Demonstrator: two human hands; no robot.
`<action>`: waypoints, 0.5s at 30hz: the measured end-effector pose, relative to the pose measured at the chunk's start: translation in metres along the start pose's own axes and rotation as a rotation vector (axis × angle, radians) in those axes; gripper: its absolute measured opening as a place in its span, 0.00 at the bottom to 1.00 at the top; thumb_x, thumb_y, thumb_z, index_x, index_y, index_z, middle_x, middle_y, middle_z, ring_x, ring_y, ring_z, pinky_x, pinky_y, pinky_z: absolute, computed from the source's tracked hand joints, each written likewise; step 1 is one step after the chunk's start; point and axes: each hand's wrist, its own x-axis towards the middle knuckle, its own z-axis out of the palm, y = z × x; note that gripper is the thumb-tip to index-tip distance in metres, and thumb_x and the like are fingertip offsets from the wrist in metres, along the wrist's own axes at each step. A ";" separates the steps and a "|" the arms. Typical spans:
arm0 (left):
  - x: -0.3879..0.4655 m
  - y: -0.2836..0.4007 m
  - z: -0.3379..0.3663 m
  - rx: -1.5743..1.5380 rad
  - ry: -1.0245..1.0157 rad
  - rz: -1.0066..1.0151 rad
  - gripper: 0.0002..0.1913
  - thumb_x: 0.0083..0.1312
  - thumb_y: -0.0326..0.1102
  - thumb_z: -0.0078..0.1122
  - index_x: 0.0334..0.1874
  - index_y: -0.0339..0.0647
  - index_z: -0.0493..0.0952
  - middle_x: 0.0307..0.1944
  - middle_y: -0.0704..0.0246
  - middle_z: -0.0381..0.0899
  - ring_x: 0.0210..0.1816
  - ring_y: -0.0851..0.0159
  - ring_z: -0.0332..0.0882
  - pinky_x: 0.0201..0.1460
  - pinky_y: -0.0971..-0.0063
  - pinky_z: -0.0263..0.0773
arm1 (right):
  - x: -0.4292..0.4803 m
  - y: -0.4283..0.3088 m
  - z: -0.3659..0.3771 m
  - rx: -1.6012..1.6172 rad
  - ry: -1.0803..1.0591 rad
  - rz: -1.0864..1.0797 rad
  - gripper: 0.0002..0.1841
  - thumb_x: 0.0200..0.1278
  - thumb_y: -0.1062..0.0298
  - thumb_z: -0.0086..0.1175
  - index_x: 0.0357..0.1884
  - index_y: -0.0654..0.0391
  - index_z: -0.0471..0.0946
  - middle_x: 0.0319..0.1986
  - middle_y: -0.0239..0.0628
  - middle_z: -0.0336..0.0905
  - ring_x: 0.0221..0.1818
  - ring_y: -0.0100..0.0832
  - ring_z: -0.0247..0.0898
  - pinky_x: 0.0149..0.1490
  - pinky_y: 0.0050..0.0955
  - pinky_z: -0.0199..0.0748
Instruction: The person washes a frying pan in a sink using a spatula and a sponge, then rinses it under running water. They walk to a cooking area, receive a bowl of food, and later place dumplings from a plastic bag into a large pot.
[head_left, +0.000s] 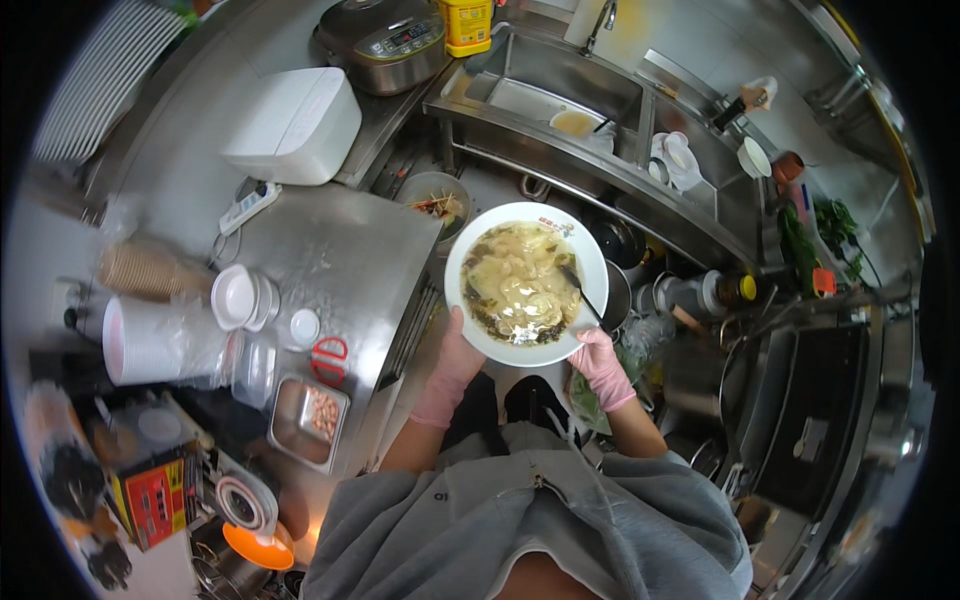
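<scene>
Before my body I hold up a large white bowl (455, 279) of dumpling soup (525, 285) with dark green bits in the broth. My left hand (452, 367), in a pink glove, grips the bowl's lower left rim with the thumb on top. On the lower right rim, my right hand (602, 367), gloved in pink too, grips the bowl close to a black spoon (589, 300). The spoon's head rests in the soup and its handle leans over the rim. The fingers beneath the bowl are hidden.
Left stands a steel worktable (337, 247) with red-handled scissors (328, 360), a steel pan (307, 424) of pink pieces and stacked white tubs (157, 341). A steel sink (555, 75) lies ahead. A waste bin (435, 199) stands beyond the bowl; a large pot (686, 375) is at right.
</scene>
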 end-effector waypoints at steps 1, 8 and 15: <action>0.022 0.001 -0.009 0.021 0.058 -0.079 0.37 0.73 0.62 0.32 0.76 0.45 0.45 0.74 0.58 0.50 0.72 0.52 0.53 0.73 0.53 0.51 | 0.019 -0.010 -0.016 -0.010 0.036 -0.010 0.35 0.51 0.77 0.54 0.64 0.71 0.59 0.57 0.53 0.70 0.56 0.43 0.73 0.61 0.40 0.73; 0.016 0.003 -0.113 0.320 0.269 -0.382 0.40 0.69 0.58 0.50 0.78 0.57 0.42 0.75 0.59 0.49 0.71 0.55 0.56 0.70 0.55 0.54 | 0.161 -0.054 -0.129 -0.130 0.137 0.082 0.31 0.52 0.74 0.52 0.60 0.73 0.63 0.56 0.50 0.72 0.58 0.43 0.71 0.64 0.40 0.68; -0.074 -0.044 -0.232 0.566 1.019 -0.375 0.34 0.67 0.50 0.54 0.74 0.55 0.56 0.66 0.63 0.65 0.62 0.59 0.69 0.61 0.61 0.63 | 0.321 -0.045 -0.229 -0.200 0.175 0.212 0.32 0.52 0.78 0.50 0.65 0.64 0.62 0.59 0.46 0.69 0.62 0.43 0.66 0.66 0.42 0.63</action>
